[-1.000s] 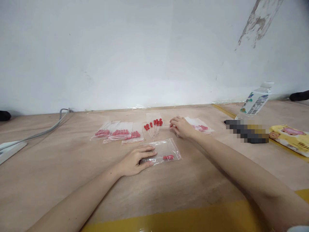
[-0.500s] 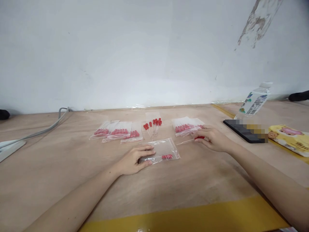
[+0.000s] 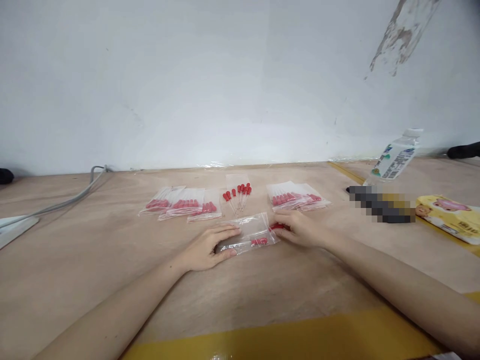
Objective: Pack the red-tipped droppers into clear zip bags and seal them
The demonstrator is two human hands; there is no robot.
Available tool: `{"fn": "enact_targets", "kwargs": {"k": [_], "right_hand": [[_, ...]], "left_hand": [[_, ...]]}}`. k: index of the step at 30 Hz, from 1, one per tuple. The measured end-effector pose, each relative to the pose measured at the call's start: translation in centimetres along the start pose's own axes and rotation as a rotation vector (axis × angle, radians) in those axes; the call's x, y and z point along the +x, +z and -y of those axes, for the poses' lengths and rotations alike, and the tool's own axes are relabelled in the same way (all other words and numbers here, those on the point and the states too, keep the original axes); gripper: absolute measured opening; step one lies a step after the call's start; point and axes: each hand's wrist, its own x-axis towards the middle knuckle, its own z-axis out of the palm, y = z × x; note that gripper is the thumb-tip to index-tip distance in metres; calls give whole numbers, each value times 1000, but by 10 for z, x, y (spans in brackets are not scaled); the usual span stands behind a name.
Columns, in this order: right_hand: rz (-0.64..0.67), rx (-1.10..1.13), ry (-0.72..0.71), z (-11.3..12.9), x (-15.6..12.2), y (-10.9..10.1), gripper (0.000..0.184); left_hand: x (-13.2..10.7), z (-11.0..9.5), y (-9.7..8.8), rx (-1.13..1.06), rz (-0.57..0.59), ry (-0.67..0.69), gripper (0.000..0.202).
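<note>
My left hand (image 3: 208,247) rests on the left end of a clear zip bag (image 3: 250,234), thumb and fingers closed on its edge; one red-bulbed dropper (image 3: 259,242) lies inside. My right hand (image 3: 300,228) is at the bag's right opening, fingers pinched on another red-bulbed dropper (image 3: 276,226) whose glass stem points into the bag. Behind the bag several loose droppers (image 3: 237,194) lie on an empty bag.
Filled bags of droppers lie at left (image 3: 182,206) and right (image 3: 294,197). A plastic bottle (image 3: 395,158), a dark phone (image 3: 378,206) and a yellow tissue pack (image 3: 450,215) sit at the right. A grey cable (image 3: 63,202) runs at left. Yellow tape (image 3: 285,340) edges the wooden table (image 3: 90,260).
My right hand took a dropper from the loose ones, swung right, then came back left to the bag's opening. My left hand stayed on the bag.
</note>
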Motion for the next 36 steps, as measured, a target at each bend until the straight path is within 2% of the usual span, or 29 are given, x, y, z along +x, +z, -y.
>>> {"fn": "enact_targets", "kwargs": {"k": [3,7,10,12,15,17,20,22,24,27,30,33,36], "right_hand": [[-45,233,126,-3,2,11,11],[-70,654,311,-7,0,24,21],[-95,768,423,-5,3,28,28],[-124,781,447,-2,7,31,31],[-123,787,413,2,10,34,33],[-67,778,391,3,9,33,34],[6,735,461,-2,6,25,36],[-47,662,502,-8,8,18,33],[-166,522,498,-16,15,11,25],[-311,276,509,-27,41,6,15],[-352,118,570,-36,80,10,12],[-387,87,661,-46,118,19,16],[-433,121,722,-59,144,29,18]], "left_hand": [[0,0,0,-13,-8,6,45],[0,1,0,-21,-9,1,46],[0,1,0,-3,2,-6,46],[0,1,0,3,8,-5,46],[0,1,1,8,9,-8,46],[0,1,1,13,8,-17,46],[0,2,1,14,16,-25,45],[0,2,1,10,22,-23,44],[0,2,0,4,24,-21,44],[1,1,0,1,25,-18,44],[0,1,0,5,23,-21,43],[0,1,1,6,20,-20,43],[-1,2,0,8,19,-16,43]]}}
